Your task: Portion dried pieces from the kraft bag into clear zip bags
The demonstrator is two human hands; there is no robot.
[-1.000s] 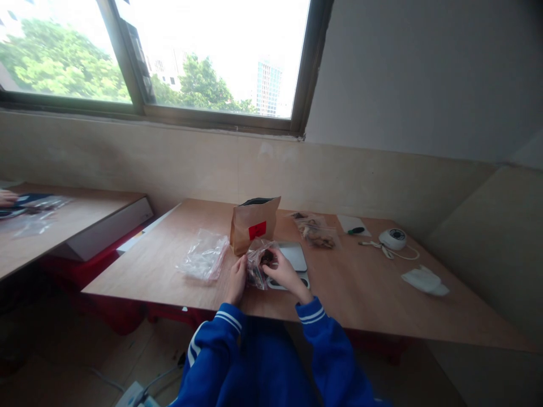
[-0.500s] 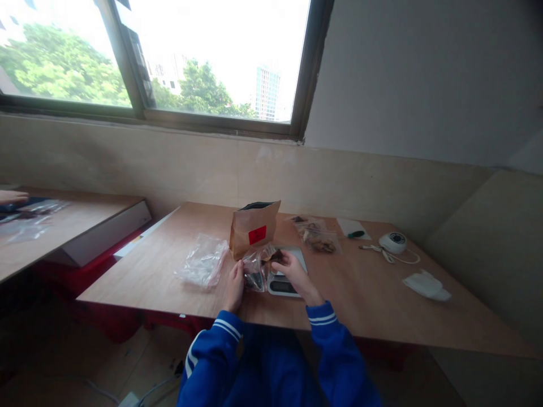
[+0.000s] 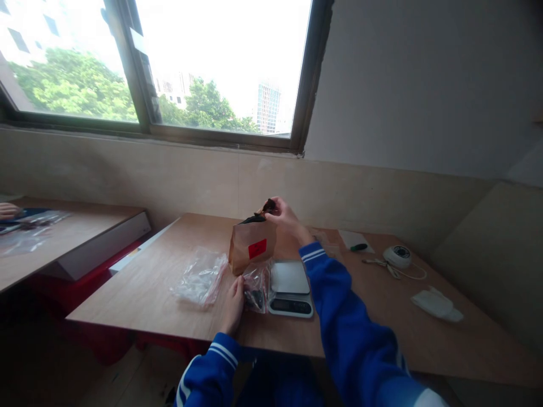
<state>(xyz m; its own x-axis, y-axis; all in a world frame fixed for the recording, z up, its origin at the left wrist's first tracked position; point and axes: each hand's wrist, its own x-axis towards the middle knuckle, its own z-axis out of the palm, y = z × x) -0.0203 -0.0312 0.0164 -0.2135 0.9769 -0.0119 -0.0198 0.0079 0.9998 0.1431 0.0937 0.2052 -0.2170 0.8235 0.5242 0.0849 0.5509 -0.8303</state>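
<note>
My left hand point(image 3: 233, 302) is closed on the edge of a clear zip bag point(image 3: 257, 288) with something dark inside, near the table's front edge. Raised at the mouth of a brown paper bag point(image 3: 244, 249) with a red label, my right hand point(image 3: 285, 217) pinches a dark brown dried piece point(image 3: 268, 206); its exact kind is unclear. The paper bag stands upright with its dark-lined top open. Beside the zip bag lies a white kitchen scale point(image 3: 291, 282), its plate bare.
Clear plastic bags point(image 3: 201, 277) lie left on the wooden table point(image 3: 139, 299). To the right are a green-handled tool point(image 3: 358, 247) on white paper, a white dome camera point(image 3: 397, 256) with a cable, and a crumpled white wad point(image 3: 436, 305). Another person's hand point(image 3: 8, 211) is at the left table.
My right hand has risen from over the scale to the paper bag's mouth, carrying a dark dried piece. My left hand still holds the zip bag. The view has tilted slightly up.
</note>
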